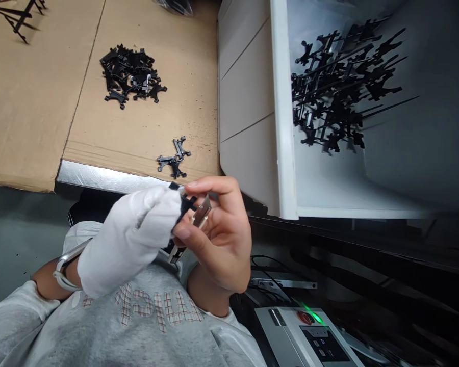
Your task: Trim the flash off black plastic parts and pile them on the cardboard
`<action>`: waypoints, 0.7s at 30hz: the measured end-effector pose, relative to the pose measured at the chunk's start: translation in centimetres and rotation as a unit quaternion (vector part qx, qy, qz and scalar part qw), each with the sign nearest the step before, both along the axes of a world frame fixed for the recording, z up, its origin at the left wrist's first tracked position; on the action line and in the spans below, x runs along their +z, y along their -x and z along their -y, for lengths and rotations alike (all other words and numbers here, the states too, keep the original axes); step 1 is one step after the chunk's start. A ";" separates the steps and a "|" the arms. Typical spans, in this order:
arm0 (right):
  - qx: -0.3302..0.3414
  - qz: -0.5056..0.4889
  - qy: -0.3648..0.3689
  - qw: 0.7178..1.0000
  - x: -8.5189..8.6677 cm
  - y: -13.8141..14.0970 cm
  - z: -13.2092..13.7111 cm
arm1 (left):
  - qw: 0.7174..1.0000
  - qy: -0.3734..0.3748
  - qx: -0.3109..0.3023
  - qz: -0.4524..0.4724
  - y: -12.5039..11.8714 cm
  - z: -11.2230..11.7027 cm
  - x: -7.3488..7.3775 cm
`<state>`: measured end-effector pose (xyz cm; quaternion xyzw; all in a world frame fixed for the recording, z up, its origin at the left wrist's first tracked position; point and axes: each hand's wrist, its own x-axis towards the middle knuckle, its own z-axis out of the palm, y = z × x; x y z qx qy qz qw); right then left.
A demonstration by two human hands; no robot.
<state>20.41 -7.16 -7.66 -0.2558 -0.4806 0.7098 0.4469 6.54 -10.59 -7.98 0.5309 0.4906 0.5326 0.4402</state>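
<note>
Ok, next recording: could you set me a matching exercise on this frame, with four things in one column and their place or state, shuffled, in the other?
Things:
1. Left hand
2. Right hand
3. Heap of small black parts
4. Red button

Place or state:
A. Lying on the cardboard
B. On the grey control box, by a green light
C. In a white glove
D. Bare, with a metal piece in its grip

Pairs: 1-C, 2-D, 3-A, 4-B
</note>
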 end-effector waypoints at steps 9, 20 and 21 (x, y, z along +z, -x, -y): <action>-0.020 -0.023 0.012 0.999 -0.3 -0.6 -0.3 | 0.977 -0.133 0.031 -0.161 0.2 -0.7 0.8; -0.049 -0.044 0.135 0.989 0.7 -0.2 -0.3 | 0.912 -0.194 0.106 -0.345 0.1 -0.7 0.5; -0.048 -0.040 0.136 0.989 0.6 -0.2 -0.3 | 0.911 -0.197 0.112 -0.346 0.1 -0.7 0.4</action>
